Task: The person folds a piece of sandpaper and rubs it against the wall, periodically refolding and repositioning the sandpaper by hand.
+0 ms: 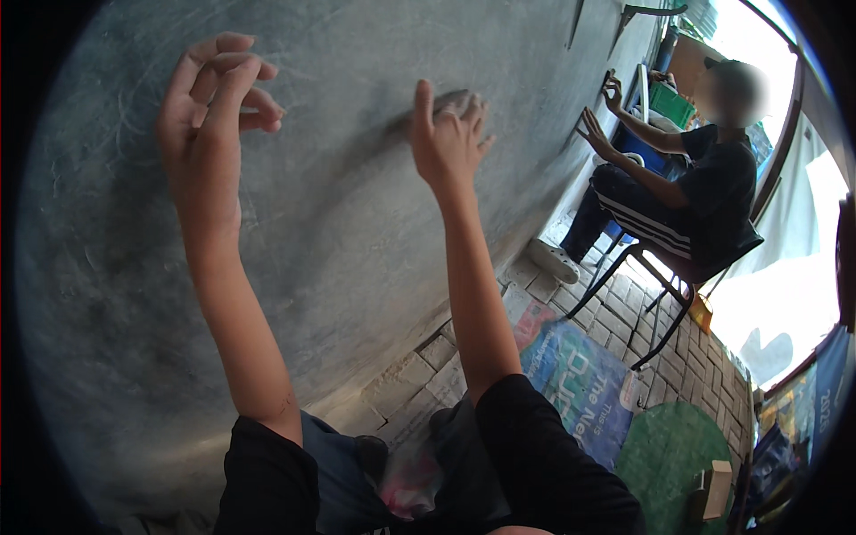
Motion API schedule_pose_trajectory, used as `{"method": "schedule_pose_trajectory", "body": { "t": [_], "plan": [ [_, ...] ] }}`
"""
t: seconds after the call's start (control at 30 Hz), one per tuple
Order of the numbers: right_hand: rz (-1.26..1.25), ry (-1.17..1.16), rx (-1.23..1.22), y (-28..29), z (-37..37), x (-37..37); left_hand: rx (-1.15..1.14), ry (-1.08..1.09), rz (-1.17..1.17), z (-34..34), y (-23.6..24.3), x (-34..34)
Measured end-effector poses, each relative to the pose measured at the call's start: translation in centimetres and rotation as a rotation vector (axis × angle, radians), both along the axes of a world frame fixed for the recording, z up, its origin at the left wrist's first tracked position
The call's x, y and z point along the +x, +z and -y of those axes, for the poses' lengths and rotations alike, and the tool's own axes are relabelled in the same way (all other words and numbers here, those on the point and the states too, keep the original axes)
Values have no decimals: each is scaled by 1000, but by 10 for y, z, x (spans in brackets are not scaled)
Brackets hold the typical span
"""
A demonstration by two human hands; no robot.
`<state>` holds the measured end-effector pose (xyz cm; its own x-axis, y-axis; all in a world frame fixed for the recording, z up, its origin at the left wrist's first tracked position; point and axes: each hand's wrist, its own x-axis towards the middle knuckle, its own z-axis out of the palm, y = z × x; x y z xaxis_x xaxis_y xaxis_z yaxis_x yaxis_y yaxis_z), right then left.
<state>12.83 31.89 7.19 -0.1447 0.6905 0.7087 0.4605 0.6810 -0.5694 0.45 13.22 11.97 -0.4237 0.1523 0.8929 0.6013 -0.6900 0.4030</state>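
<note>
Both my arms reach up in front of a grey, scuffed wall [330, 232]. My left hand [209, 111] is raised at the upper left, its fingers loosely bent and apart, with nothing visible in them. My right hand [448, 138] is at the wall's upper middle, fingers spread and thumb pointing up. Its fingertips are slightly blurred, and a dark shadow falls on the wall beside them. Whether they touch the wall I cannot tell. No object shows in the right hand.
At the right a person [727, 178] sits on a dark metal chair [687, 276], both hands raised near the same wall. A printed blue sheet [580, 374] and a round green mat [673, 455] lie on paving bricks [713, 357]. A green crate [670, 105] stands behind.
</note>
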Motion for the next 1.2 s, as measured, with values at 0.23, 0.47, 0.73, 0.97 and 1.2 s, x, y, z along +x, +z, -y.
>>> {"method": "schedule_pose_trajectory", "body": {
  "t": [0.23,0.47,0.73,0.97,1.2],
  "plan": [
    [115,9,46,0,8,-3,-30,19,29,1,-3,-7],
    [173,-22,60,-2,6,-3,-5,9,24,-2,-4,-5],
    [166,-24,108,-8,11,-10,-12,58,-9,-1,-4,-9],
    [119,-70,107,-2,7,-8,-26,15,-44,-6,-6,0],
    [65,62,216,18,22,24,-59,-10,-168,-11,-11,2]
  ]
}}
